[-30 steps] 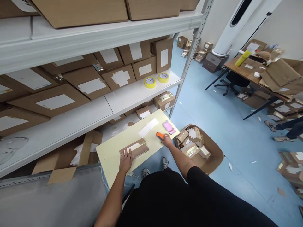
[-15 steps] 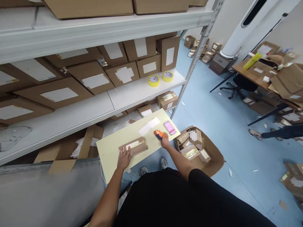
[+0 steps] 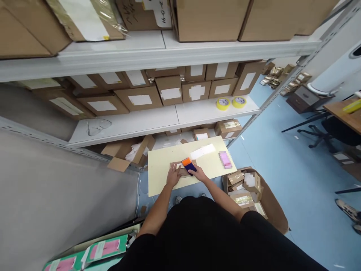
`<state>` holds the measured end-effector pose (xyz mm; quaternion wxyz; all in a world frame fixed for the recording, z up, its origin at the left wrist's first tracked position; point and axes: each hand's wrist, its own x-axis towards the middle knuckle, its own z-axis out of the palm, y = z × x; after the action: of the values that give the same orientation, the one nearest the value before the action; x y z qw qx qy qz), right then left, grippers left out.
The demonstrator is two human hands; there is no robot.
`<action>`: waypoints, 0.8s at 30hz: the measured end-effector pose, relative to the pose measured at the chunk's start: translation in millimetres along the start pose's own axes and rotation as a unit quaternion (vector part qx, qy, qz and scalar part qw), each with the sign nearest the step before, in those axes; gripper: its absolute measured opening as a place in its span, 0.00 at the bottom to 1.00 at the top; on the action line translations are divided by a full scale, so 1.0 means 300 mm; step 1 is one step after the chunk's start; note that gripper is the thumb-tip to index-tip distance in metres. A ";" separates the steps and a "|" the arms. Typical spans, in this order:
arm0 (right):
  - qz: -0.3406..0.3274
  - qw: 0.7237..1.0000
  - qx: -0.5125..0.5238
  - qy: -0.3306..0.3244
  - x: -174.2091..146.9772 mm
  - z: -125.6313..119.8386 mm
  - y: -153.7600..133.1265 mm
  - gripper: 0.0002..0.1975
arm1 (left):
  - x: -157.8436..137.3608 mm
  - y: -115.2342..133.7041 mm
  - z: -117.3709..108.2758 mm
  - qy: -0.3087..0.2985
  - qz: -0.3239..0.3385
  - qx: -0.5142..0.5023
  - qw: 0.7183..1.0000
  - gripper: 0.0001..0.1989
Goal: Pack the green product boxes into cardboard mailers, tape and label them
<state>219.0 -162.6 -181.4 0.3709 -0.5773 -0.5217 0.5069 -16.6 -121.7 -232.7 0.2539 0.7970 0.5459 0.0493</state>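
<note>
Head: left hand (image 3: 173, 176) lies spread on a seemingly unfinished box (image 3: 183, 172); right hand (image 3: 198, 173) grips a tool (image 3: 189, 166). Bin (image 3: 273, 206) holds taped boxes (image 3: 241, 199).

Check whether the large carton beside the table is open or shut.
Open: the large carton has no cover over it, and smaller boxes show inside.

Blue floor (image 3: 262, 150), grey wall (image 3: 70, 188) on the left, white rack (image 3: 141, 121) across the front, and at right, drawers (image 3: 306, 98) by a white column (image 3: 328, 79), plus wood-top desk (image 3: 340, 110) with black chair (image 3: 342, 130).
</note>
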 end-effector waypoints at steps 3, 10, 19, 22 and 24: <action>0.013 0.999 0.022 -0.024 -0.005 -0.034 0.012 0.24 | 0.003 0.023 -0.038 0.023 -0.033 -0.081 0.996 0.29; 0.040 0.996 0.019 -0.077 -0.019 -0.074 0.000 0.28 | 0.124 0.112 -0.213 0.046 -0.076 -0.337 0.937 0.20; 0.040 0.994 0.038 -0.091 -0.037 -0.067 0.006 0.28 | 0.245 0.204 -0.329 -0.139 0.023 -0.384 0.913 0.15; 0.044 0.995 0.013 -0.089 -0.043 -0.062 -0.006 0.27 | 0.244 0.213 -0.331 -0.111 0.025 -0.378 0.919 0.11; 0.042 0.996 -0.022 -0.076 -0.045 -0.058 -0.021 0.28 | 0.242 0.213 -0.328 -0.089 0.018 -0.381 0.920 0.10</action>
<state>235.4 -172.9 -168.9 0.2962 -0.5667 -0.5343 0.5529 31.4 -39.7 -132.7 0.5849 0.6508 0.4467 0.1867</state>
